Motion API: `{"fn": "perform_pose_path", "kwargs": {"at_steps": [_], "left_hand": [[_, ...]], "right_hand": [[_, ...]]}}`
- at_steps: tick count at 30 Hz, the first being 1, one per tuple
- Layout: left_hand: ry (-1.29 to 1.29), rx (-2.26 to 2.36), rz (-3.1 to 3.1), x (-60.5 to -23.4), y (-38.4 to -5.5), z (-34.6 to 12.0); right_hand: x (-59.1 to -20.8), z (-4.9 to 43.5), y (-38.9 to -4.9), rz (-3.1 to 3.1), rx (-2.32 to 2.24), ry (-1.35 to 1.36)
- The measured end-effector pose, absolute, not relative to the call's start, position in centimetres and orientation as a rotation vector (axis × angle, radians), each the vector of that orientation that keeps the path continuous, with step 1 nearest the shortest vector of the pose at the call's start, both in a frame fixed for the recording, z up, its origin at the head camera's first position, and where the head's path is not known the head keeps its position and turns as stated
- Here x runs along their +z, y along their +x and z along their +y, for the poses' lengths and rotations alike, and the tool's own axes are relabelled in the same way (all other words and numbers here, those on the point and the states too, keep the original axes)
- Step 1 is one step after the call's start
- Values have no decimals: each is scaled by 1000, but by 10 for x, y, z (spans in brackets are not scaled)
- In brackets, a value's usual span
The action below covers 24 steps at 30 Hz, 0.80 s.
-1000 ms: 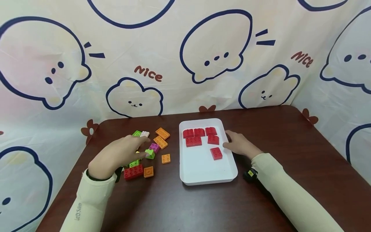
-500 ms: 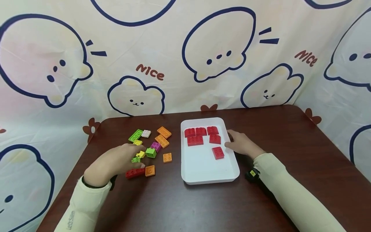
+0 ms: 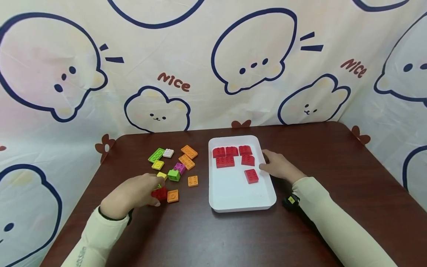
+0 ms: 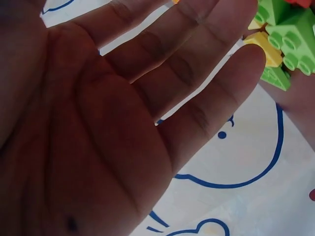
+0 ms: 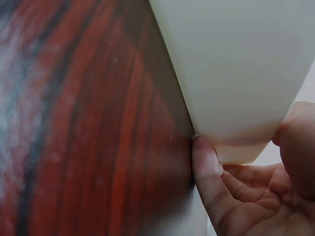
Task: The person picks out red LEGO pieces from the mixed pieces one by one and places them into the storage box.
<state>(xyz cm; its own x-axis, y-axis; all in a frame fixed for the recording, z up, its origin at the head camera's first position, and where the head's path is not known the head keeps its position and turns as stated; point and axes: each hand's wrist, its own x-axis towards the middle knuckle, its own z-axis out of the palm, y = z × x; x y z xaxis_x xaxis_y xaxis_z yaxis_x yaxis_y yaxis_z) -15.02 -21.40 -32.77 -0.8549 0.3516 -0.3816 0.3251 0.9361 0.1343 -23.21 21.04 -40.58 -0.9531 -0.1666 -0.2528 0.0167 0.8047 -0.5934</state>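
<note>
My left hand (image 3: 135, 194) is over the left side of the brick pile. Thumb and fingers lie on either side of a red toy brick (image 3: 160, 193); contact is hard to tell. In the left wrist view, the fingers (image 4: 172, 69) are nearly straight, and green and yellow bricks appear past their tips. My right hand (image 3: 280, 165) holds the right rim of a white tray (image 3: 230, 198); the right wrist view shows a fingertip (image 5: 205, 160) against the tray's outer wall. Several red bricks (image 3: 225, 161) lie in the tray's far half.
Around the left hand lie orange bricks (image 3: 186, 162), a magenta brick (image 3: 179, 168), a green brick (image 3: 174, 175), yellow bricks (image 3: 158, 165) and a white brick (image 3: 168, 153). Everything stands on a dark wooden table (image 3: 233, 237). A printed cloth (image 3: 200, 74) hangs behind its far edge.
My left hand has drawn back toward the near side of the pile, from the green brick to the red one, its thumb now at the red brick's near side. The right hand keeps its hold.
</note>
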Motion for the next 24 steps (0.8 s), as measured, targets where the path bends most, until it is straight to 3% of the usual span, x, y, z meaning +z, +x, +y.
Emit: {"fn": "perform_pose_path", "kwargs": {"at_steps": [24], "left_hand": [[548,21,2715,-342,-155,-210]], "right_hand": [[-405,211,-230,2710,-903,-136]]}}
